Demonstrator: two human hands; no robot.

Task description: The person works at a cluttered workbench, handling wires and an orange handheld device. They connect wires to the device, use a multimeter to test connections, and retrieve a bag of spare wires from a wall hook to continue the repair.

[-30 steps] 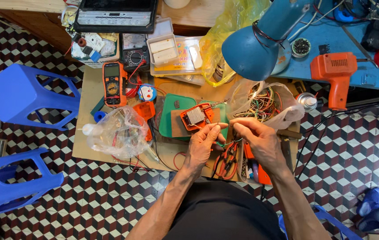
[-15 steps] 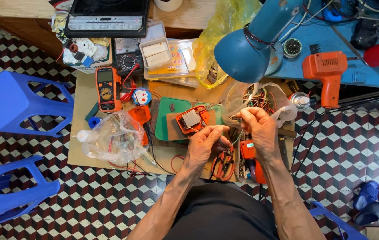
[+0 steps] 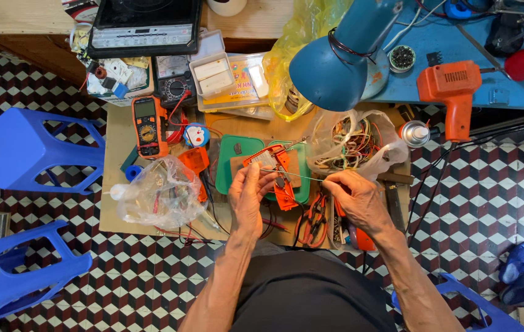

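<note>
Head view showed the left hand pinched on one end of a thin wire, the right hand pinched on its other end. Between them, just beyond, lay an orange device on a green mat; red pliers lay nearer.

Bright, even daylight fills the picture. Shadows are soft and small. Everything looks sharp. The clear bag at nine o'clock shines a little.
</note>
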